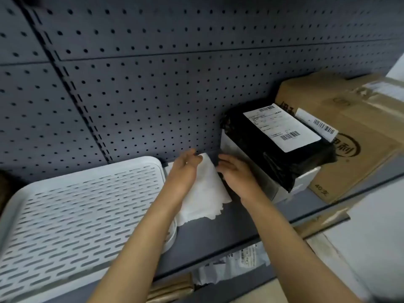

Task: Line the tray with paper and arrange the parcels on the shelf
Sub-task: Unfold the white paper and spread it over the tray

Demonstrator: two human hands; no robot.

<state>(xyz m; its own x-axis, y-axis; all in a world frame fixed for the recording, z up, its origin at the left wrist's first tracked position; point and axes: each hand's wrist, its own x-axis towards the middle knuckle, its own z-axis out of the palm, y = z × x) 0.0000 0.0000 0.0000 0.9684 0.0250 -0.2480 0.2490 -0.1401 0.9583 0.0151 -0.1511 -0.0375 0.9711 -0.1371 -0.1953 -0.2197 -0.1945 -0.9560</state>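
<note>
The white paper sheet [205, 193] lies crumpled on the grey shelf [229, 235], just right of the tray, with its upper corner lifted between your two hands. Your left hand [182, 173] rests on the sheet's left side, fingers reaching to the top corner; whether they pinch the paper or only press on it you cannot tell. Your right hand [237, 174] sits at the sheet's right edge, fingers curled loosely and unclenched, touching the paper's edge but gripping nothing visible. The white slotted tray [72, 211] lies bare at your left, its right rim under your left forearm. Just beyond your right hand a black parcel [277, 147] with a shipping label lies on a white box [306, 178], beside a brown cardboard carton [354, 141]. Grey pegboard [140, 84] backs the shelf.
</note>
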